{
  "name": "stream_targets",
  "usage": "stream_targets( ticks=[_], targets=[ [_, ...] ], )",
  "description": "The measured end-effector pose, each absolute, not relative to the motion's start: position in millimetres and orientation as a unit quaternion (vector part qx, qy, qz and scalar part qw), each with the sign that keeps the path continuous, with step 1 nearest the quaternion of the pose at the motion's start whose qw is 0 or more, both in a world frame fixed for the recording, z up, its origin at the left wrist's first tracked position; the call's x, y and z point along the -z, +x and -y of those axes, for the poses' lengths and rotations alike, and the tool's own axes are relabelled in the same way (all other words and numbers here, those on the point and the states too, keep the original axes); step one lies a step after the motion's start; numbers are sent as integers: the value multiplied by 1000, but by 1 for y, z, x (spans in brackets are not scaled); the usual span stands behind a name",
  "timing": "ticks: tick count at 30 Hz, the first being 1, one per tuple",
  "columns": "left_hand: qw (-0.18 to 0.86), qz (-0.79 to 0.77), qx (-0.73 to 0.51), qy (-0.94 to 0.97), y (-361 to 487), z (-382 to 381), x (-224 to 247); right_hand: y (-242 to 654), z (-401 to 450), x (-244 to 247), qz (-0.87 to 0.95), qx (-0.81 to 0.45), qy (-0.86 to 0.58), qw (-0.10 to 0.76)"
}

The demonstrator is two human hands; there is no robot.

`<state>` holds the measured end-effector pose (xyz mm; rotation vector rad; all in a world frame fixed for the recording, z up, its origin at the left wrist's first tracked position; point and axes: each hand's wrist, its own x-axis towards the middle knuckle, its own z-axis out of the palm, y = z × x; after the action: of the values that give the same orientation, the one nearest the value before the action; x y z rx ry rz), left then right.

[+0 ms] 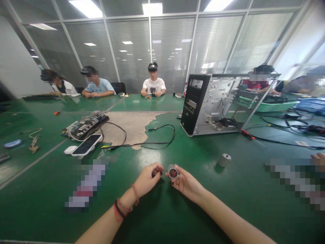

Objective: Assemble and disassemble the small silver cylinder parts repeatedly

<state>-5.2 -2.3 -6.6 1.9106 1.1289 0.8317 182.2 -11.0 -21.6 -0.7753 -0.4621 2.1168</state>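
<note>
Low over the green table, my right hand grips a small round part between thumb and fingers. The part has a pale, see-through rim and a dark reddish inside, which faces me. Just left of it, my left hand is closed with thumb and fingertips together. Anything in that pinch is too small to make out. A gap separates the left fingertips from the round part. To the right, a short silvery metal cylinder stands upright on the table, apart from both hands.
An opened computer case stands at the back right, with a screwdriver by its base. At left lie a phone, a stripped device and a black cable. Several people sit round the table; green and blue baskets stand far right.
</note>
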Motion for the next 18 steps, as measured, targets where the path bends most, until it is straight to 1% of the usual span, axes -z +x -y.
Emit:
stream_targets(
  ticks=[5, 9, 13, 18],
  targets=[
    [380, -439, -323, 748, -5, 2, 9, 183, 9, 25, 180, -835, -318, 412],
    [392, -437, -325, 741, -5, 1, 11, 183, 10, 28, 211, -821, -326, 418],
    [427, -431, -333, 722, -5, 0, 10, 182, 11, 29, 270, -783, -336, 448],
    [482, -411, -352, 690, -3, 0, 7, 180, 11, 28, 345, -744, -342, 458]
  ],
)
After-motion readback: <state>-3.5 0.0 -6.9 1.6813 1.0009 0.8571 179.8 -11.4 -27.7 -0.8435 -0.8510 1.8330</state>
